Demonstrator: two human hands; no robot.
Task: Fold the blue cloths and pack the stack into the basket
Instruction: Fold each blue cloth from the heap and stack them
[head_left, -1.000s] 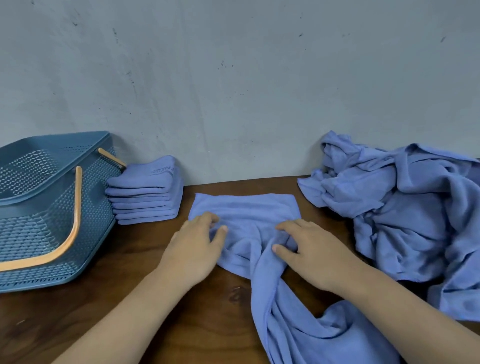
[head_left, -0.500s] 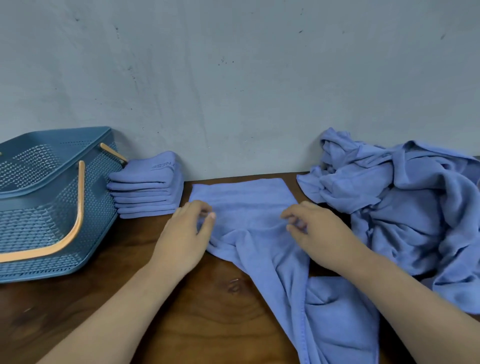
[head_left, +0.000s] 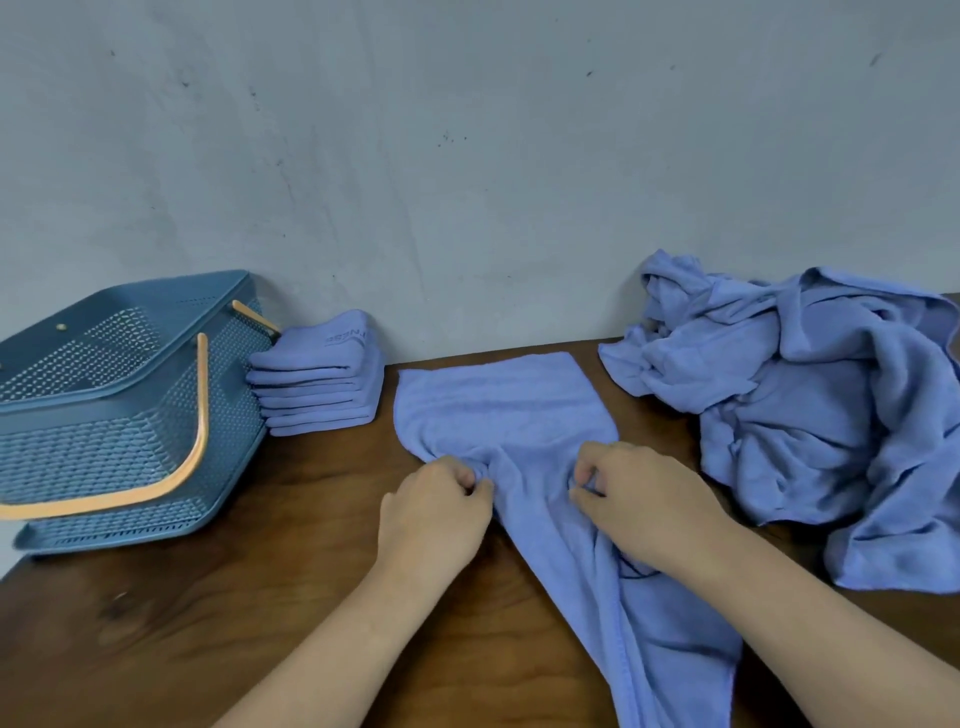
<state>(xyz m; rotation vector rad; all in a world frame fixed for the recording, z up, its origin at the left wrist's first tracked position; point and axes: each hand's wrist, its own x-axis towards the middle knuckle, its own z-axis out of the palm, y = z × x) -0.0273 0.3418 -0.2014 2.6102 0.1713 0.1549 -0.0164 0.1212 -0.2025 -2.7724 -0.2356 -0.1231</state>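
While hands pinch, cloth exits frame.

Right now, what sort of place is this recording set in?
Probably a simple indoor cloth-folding workstation: a wooden table against a bare scuffed wall, a stack of folded cloths beside a blue basket, and a heap of unfolded cloths.

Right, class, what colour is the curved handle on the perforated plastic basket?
Orange curved handle, against the teal-blue perforated plastic basket; head view.

left grip pinching, right grip pinching
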